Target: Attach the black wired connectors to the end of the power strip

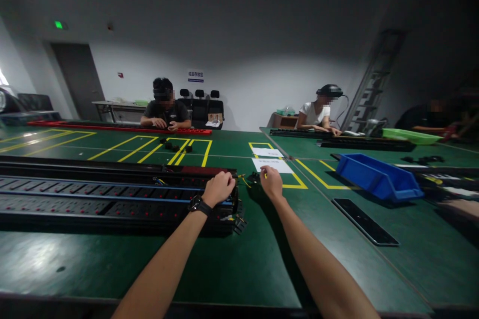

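Several long black power strips with rows of sockets and red dots lie side by side at the left, running to the middle of the table. My left hand, with a watch on the wrist, is closed over the right end of the farther strips; its fingertips are hidden. Yellow-green wires come out beyond it, leading towards a small black end piece. Just right of that piece is my right hand, its fingers curled together; what they hold cannot be made out. A black plug-like part sticks out at the near strip's end.
White paper sheets lie beyond my right hand, within yellow tape lines. Rightward are a blue bin and a dark phone. Small black parts lie farther back. Co-workers sit across the green table.
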The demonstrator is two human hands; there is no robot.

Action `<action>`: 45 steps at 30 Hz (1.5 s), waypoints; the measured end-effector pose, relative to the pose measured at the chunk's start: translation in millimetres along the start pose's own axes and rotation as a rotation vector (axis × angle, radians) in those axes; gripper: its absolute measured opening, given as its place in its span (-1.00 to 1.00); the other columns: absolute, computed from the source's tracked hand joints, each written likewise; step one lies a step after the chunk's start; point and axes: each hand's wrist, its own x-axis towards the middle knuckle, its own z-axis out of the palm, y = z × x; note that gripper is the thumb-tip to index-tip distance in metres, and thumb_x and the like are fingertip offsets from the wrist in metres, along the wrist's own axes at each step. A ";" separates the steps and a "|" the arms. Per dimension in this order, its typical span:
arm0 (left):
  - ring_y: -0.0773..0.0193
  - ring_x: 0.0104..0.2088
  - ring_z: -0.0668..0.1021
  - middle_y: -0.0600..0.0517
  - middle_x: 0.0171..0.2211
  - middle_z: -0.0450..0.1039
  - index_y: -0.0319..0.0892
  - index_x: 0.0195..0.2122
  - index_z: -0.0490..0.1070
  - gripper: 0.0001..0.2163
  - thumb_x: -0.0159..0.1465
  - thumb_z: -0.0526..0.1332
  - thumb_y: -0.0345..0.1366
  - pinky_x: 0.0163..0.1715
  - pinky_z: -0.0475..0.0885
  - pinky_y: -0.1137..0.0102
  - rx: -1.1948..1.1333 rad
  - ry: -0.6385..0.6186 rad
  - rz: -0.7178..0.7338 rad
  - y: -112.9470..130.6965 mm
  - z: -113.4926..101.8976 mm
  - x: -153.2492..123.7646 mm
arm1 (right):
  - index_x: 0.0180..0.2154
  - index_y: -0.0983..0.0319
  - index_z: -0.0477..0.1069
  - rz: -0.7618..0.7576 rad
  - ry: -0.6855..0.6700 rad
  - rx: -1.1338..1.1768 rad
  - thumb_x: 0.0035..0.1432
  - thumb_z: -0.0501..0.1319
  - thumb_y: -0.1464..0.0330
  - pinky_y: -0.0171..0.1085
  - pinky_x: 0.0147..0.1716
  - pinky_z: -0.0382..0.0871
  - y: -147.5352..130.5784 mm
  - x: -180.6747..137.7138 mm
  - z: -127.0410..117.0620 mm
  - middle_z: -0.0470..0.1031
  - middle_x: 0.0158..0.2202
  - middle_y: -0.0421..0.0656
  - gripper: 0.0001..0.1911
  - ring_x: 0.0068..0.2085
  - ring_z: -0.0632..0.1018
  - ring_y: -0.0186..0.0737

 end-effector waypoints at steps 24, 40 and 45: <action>0.13 -0.14 0.60 -0.05 -0.13 0.51 -0.08 -0.20 0.45 -0.73 0.45 0.01 -0.10 -0.20 0.44 0.34 0.004 -0.022 -0.022 5.0 -4.4 -0.8 | -0.12 0.17 0.55 0.204 -0.268 -0.095 0.35 0.13 0.30 -0.28 -0.18 0.35 -12.7 3.3 8.9 0.66 -0.13 -0.03 -0.77 -0.11 0.62 -0.09; 0.13 -0.13 0.60 -0.07 -0.12 0.52 -0.08 -0.16 0.47 -0.73 0.46 0.01 -0.14 -0.15 0.45 0.31 0.033 -0.032 -0.014 7.4 -6.6 -1.3 | -0.30 0.21 0.58 0.107 -0.215 0.184 0.21 0.26 0.32 -0.30 -0.22 0.42 -21.2 1.1 24.4 0.69 -0.28 -0.09 -0.86 -0.20 0.67 -0.12; 0.13 -0.13 0.60 -0.06 -0.13 0.52 -0.08 -0.18 0.46 -0.73 0.46 0.01 -0.14 -0.14 0.45 0.32 0.033 -0.023 -0.011 6.9 -5.4 -0.9 | -0.30 0.23 0.57 0.095 -0.210 0.293 0.17 0.25 0.33 -0.32 -0.26 0.43 -21.2 -1.1 27.3 0.68 -0.31 -0.08 -0.86 -0.25 0.67 -0.16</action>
